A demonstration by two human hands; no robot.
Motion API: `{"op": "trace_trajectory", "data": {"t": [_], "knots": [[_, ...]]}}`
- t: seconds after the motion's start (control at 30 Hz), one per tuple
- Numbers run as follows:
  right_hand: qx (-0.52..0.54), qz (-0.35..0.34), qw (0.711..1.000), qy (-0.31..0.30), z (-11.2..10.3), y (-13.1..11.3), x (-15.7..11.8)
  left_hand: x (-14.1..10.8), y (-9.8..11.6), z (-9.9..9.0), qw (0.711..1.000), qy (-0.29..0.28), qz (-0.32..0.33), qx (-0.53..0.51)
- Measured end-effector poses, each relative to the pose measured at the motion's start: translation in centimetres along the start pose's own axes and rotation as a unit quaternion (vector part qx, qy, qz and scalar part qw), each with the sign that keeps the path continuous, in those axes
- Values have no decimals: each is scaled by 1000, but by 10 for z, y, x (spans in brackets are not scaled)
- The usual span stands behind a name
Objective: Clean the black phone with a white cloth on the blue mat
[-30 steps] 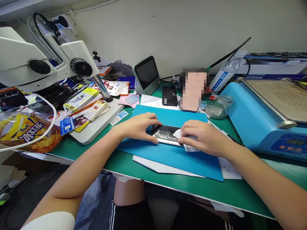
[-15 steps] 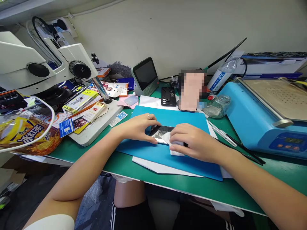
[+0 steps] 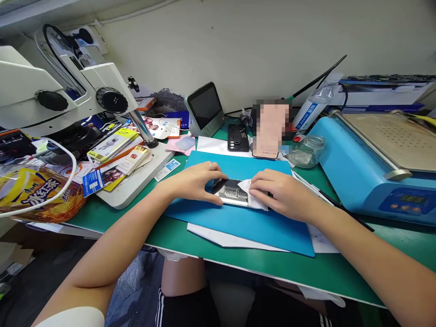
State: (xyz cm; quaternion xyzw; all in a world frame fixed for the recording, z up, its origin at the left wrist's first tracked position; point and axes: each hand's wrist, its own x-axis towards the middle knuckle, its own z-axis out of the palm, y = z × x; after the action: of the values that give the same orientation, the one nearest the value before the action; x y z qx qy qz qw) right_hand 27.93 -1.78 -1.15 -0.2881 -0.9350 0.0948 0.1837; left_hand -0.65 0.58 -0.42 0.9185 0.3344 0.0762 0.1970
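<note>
A dark, glossy flat panel that looks like a phone (image 3: 232, 190) lies on a blue mat (image 3: 218, 220). My left hand (image 3: 197, 182) grips its left end, thumb on the near edge and fingers on the far edge. Over the panel's right part, my right hand (image 3: 277, 193) pinches a white wipe (image 3: 254, 200) and presses it to the surface. Streaky reflections show on the bare middle of the panel. The right end is hidden beneath the wipe and my right fingers.
A microscope (image 3: 102, 91) stands at left beside cards and a drink bottle (image 3: 41, 193). Behind the mat are a small display (image 3: 206, 109), a black phone (image 3: 238, 137) and a propped pink-screened phone (image 3: 270, 131). A glass jar (image 3: 306, 152) and blue heating plate machine (image 3: 374, 172) stand right.
My right hand has slid the wipe to the right and slightly away from me, baring more of the panel's middle. My left hand stays at the left end.
</note>
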Motion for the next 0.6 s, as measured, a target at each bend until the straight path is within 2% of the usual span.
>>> {"op": "trace_trajectory", "data": {"t": [0.07,0.17,0.33,0.43,0.5,0.6], "knots": [[3,-8,1000,-5,2,-3,1,0,0,0,1000,0,2,2],[23,-61,997,-33,6,-8,3,0,-1,1,1000,4,6,2],[-3,-19,1000,-12,7,-5,3,0,-2,1,1000,0,9,2],[-4,-48,999,-20,9,-8,3,1,-2,1,1000,1,14,3],[17,-86,995,-47,12,-11,5,1,-2,1,1000,5,18,3],[19,-82,995,-51,14,-9,7,0,-1,1,1000,9,21,-2]]}}
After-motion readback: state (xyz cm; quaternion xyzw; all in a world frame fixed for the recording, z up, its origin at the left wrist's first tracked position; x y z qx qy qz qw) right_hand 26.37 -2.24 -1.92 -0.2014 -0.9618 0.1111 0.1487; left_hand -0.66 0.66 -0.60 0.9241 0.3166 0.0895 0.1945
